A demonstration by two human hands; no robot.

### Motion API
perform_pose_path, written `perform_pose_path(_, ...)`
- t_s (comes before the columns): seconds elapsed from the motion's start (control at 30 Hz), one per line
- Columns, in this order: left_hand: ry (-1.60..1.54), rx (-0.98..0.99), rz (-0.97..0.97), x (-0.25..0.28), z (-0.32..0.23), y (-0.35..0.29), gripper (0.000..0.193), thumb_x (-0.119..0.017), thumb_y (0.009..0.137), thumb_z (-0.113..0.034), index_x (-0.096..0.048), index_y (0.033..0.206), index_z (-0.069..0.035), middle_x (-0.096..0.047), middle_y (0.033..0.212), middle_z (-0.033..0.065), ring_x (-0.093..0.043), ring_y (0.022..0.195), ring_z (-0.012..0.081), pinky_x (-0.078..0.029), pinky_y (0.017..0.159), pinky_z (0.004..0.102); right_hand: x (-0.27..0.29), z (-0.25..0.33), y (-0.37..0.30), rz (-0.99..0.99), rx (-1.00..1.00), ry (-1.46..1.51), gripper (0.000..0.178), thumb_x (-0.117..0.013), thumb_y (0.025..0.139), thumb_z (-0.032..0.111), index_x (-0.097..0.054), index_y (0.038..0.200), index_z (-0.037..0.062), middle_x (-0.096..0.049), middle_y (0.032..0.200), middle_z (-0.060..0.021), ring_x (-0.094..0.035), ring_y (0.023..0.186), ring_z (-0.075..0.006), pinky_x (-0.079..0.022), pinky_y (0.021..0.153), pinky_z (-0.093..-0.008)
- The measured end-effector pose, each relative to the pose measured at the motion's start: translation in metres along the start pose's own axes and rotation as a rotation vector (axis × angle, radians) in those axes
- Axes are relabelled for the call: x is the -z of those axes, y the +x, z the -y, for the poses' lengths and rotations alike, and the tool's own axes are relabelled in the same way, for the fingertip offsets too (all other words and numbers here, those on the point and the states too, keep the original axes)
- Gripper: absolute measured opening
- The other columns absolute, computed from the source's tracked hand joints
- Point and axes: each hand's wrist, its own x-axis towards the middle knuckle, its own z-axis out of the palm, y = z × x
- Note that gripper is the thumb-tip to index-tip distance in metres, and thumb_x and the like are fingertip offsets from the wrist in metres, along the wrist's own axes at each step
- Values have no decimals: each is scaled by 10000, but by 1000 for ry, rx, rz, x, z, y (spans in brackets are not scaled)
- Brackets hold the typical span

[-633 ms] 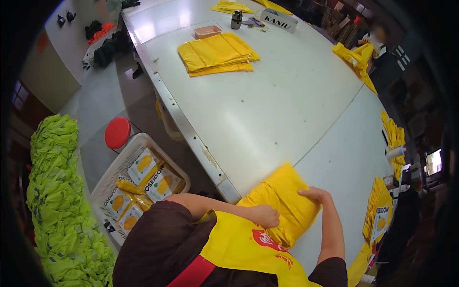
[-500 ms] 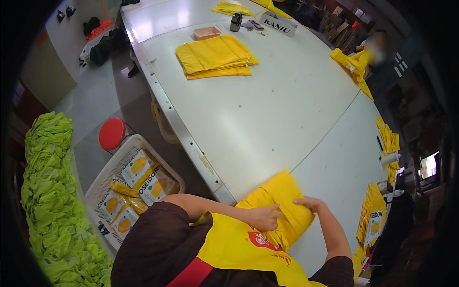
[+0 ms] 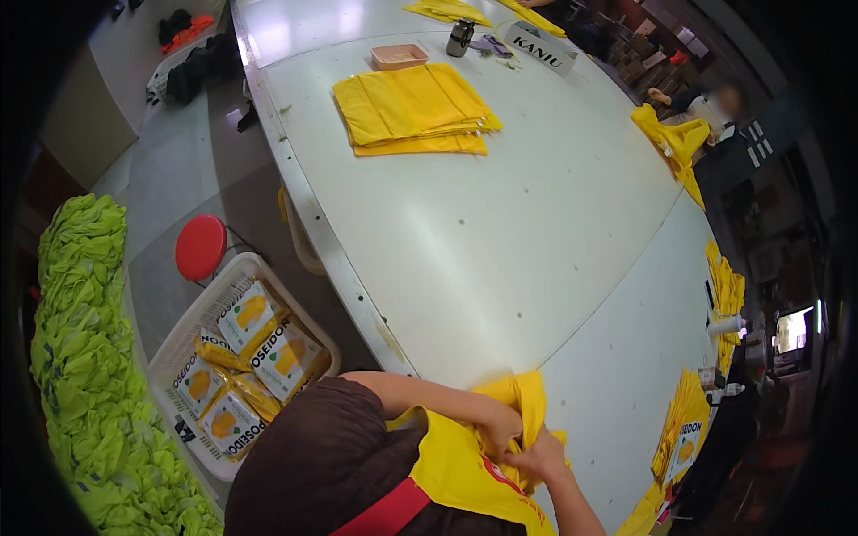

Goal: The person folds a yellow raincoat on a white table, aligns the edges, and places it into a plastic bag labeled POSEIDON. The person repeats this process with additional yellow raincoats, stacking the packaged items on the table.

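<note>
A folded yellow cloth (image 3: pixel 529 395) sits bunched at the near edge of the white table (image 3: pixel 500 241), lifted against my body. My left hand (image 3: pixel 500 423) grips its lower left part. My right hand (image 3: pixel 539 463) holds its lower right corner, just beside the left hand. Both hands are close together, fingers closed in the fabric. My brown sleeve and a yellow garment on my chest hide the cloth's lower part.
A stack of folded yellow cloths (image 3: pixel 411 112) lies far across the table, with a pink tray (image 3: pixel 399 56) and a dark cup (image 3: pixel 460 37) beyond. A white basket (image 3: pixel 241 357) of packaged items, a red stool (image 3: pixel 201 247) and a green cloth heap (image 3: pixel 89 375) stand on the left. More yellow cloths (image 3: pixel 726 295) line the right edge.
The yellow cloth, lying flat under my spread hands before, is now gathered up. Both hands have come together near my body, gripping it.
</note>
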Motion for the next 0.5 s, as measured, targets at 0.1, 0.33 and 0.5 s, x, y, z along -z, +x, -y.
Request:
perform_pose_path(0.1, -111, 111, -28, 73, 41, -20, 320, -595, 786, -232, -621, 1050, -53, -635, 1048, 113, -586, 962, 233, -447, 838, 362, -15, -45, -4, 11, 24, 154, 791, -763, 530, 385, -488, 1184, 35, -573, 1138, -152, -576, 1006, -286, -462, 843, -346)
perform_pose_path(0.33, 1087, 1042, -1178, 357, 186, -232, 314, -530, 780, -111, -596, 1087, -118, -594, 1019, 113, -553, 989, 264, -470, 796, 371, -46, -104, -67, -303, -320, 1010, 575, -684, 670, 168, -479, 1182, 7, -584, 1092, -112, -566, 1012, -256, -455, 858, -344)
perform_pose_path(0.5, 1101, 1311, -1207, 392, 184, -317, 193, -521, 836, -196, -634, 988, -159, -608, 1004, 75, -560, 991, 239, -470, 777, 370, -29, -27, -92, -415, -471, 1212, 557, -635, 733, 214, -445, 1223, 29, -558, 1130, -118, -546, 1034, -262, -447, 874, -367)
